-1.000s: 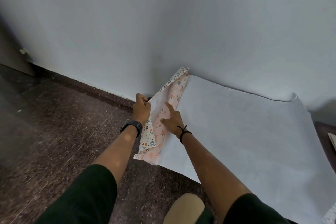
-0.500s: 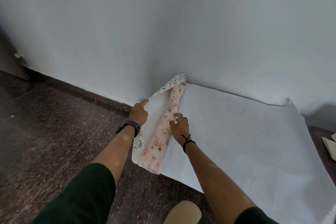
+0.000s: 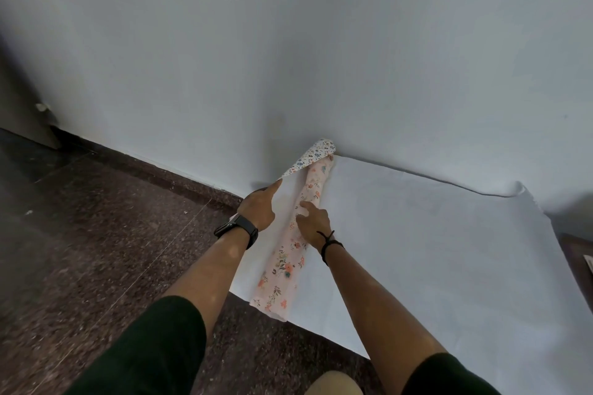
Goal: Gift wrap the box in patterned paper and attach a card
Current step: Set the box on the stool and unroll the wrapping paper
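The patterned paper (image 3: 290, 253) lies on the floor, rolled into a long pink flowery roll at the left edge of a big white sheet (image 3: 433, 250). The white sheet looks like the plain back of paper spread flat. At the far end, by the wall (image 3: 288, 58), a flap with small blue flowers (image 3: 313, 154) curls up.

A moment ago the roll was fat and loose, and a wide flap stood up between the hands. Now the roll is thinner and lies flatter, and more white shows beside it. So it seems the person is sorting out or opening up the paper, which is an early step. No box and no card can be seen for sure. Something pale sits at the far right edge, but it is too cut off to tell what.

The left hand (image 3: 260, 210) is apart from the right one. Its pointing finger is straight and touches the white edge near the flap, while the other fingers are curled. The right hand (image 3: 313, 223) rests on top of the roll with fingers bent, pressing it down. It does not seem to be wrapped around it.

The left wrist has a dark watch (image 3: 239, 231). The right wrist has a black cord (image 3: 329, 245). The floor (image 3: 96, 250) is dark and speckled.
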